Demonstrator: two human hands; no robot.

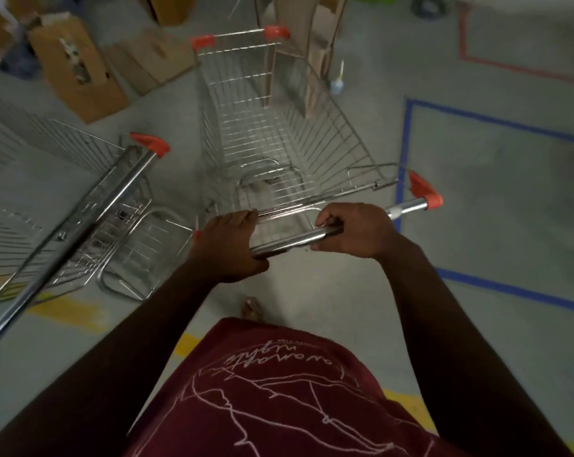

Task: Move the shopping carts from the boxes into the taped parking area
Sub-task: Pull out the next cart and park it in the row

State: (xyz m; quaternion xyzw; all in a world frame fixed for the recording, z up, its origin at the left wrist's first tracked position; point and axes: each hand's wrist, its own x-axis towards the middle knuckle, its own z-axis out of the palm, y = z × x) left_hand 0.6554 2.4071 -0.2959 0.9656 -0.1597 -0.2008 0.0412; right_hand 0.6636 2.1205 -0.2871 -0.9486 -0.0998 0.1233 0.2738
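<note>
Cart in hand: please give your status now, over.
Left hand and right hand both grip the cart handle. Cart outside blue tape. Second cart close on left.

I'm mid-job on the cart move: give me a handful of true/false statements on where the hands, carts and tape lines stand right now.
1. Both hands grip the handle bar of the middle cart. True: left hand, right hand.
2. The middle cart's basket is full of boxes. False: no boxes in it.
3. A second cart stands to the person's left. True.
4. The blue tape outline lies to the left of the held cart. False: it lies to the right.
5. Cardboard boxes sit beyond the carts. True.
</note>
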